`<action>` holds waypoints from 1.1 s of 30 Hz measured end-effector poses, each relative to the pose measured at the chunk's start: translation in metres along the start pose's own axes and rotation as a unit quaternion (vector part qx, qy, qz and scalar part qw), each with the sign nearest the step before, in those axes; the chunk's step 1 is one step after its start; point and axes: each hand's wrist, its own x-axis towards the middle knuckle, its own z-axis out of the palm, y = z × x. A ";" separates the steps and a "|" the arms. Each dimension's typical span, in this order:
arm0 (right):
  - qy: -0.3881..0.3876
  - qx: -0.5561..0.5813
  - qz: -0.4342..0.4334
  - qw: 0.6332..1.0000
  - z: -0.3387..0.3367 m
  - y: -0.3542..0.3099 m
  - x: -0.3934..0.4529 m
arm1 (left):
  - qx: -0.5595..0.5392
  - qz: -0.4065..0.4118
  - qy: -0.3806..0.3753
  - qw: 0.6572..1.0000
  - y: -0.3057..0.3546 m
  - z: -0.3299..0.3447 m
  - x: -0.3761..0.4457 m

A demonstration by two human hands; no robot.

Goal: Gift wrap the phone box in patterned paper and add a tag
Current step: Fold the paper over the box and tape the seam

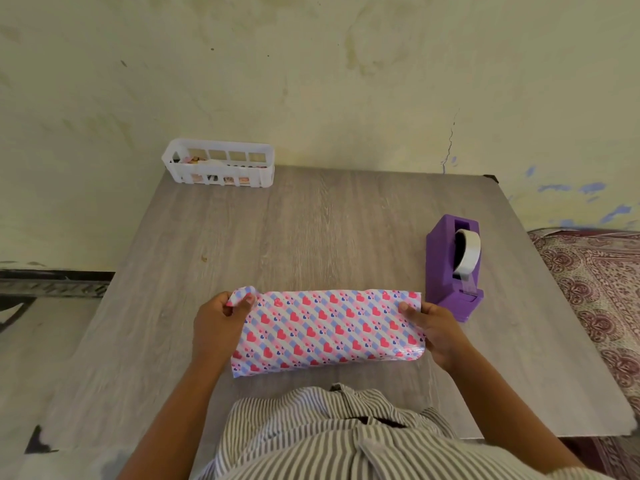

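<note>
The phone box [327, 329] lies flat on the grey wooden table [311, 230], covered in white paper with pink and red hearts and blue stripes. It sits near the front edge, long side left to right. My left hand [218, 323] pinches the loose paper flap at the box's left end. At the opposite end my right hand [434, 329] grips the box, thumb on top. No tag shows on the wrapped box.
A purple tape dispenser [455, 268] with a roll of clear tape stands just right of the box, close to my right hand. A white slotted basket [220, 167] with small items sits at the table's back left corner. A patterned cloth [595, 289] lies off the right edge.
</note>
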 end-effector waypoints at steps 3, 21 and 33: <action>0.018 -0.019 -0.009 1.000 0.004 0.000 -0.001 | 0.006 0.009 0.004 1.000 0.002 0.002 0.001; -0.054 -0.616 -0.336 0.711 0.083 -0.016 -0.017 | -0.173 -0.085 -0.028 0.981 -0.009 -0.011 -0.018; -0.036 -0.537 -0.335 0.773 0.092 -0.018 -0.004 | -0.160 -0.113 -0.051 0.979 -0.012 -0.014 -0.018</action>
